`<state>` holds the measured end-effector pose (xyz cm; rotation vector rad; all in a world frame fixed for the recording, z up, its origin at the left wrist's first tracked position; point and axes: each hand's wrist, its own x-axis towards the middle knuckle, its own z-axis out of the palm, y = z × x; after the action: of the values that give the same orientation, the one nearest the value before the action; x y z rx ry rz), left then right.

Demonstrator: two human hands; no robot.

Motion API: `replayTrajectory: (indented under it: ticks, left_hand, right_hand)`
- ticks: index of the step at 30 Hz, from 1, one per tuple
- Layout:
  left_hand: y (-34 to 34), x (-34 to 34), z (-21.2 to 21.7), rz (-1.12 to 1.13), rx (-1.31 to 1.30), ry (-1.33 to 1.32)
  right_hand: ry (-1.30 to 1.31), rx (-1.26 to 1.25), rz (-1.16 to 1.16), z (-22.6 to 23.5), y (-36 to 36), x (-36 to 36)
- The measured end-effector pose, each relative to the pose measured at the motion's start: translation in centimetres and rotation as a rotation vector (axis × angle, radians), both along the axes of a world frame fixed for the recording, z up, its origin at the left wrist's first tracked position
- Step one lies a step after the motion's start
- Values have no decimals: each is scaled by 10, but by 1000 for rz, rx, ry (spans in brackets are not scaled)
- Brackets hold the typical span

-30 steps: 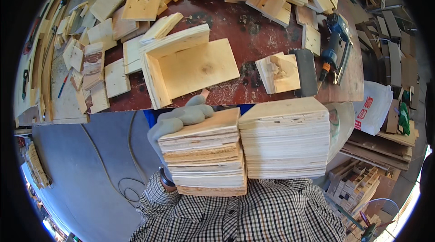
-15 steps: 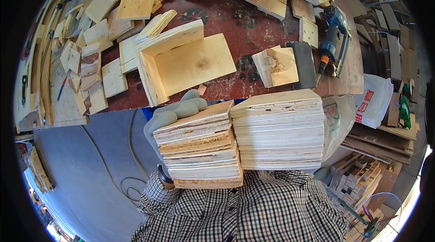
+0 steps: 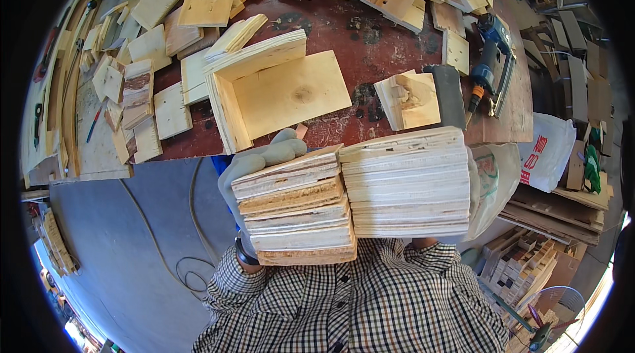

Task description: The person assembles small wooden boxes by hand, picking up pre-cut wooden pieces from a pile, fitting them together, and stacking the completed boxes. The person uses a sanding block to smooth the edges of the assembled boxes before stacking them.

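My left hand (image 3: 254,164), in a grey glove, grips the left side and top of a stack of plywood boards (image 3: 297,211) held against my chest. A second, neater stack of pale boards (image 3: 407,184) sits tight against it on the right. Only a sliver of grey glove of my right hand (image 3: 472,188) shows at that stack's right edge; the rest is hidden behind the boards. Just beyond the stacks, an open-sided plywood box (image 3: 278,92) lies on the red-brown workbench (image 3: 370,29).
Many cut plywood pieces (image 3: 205,6) litter the bench's far and left parts. A small wood block (image 3: 410,98) and a blue power tool (image 3: 489,65) lie at its right. A white bag (image 3: 546,161) and stacked boards are on the right; a cable (image 3: 192,267) lies on the grey floor.
Both stacks stay held together and have come up slightly nearer the bench edge. The open box now appears lower in view, closer to the stacks.
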<state>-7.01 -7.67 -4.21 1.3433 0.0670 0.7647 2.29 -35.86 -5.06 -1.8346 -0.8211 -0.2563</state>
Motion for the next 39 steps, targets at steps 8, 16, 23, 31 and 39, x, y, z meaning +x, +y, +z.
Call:
replayTrajectory:
  ticks: [8, 16, 23, 31, 39]
  left_hand:
    - [3, 7, 2, -75, 189, -98]
    - [10, 13, -1, -88, 347, -165]
    - [11, 9, 4, -41, 433, -145]
    - [11, 4, 3, -20, 479, -114]
    - [8, 12, 5, -59, 400, -191]
  right_hand:
    - [-372, -188, -317, 37, 65, 54]
    - [-2, -303, -268, 67, 110, 109]
    - [229, -278, -236, 51, 139, 143]
    - [204, -405, -243, 8, 137, 172]
    - [-9, -484, -361, -5, 134, 173]
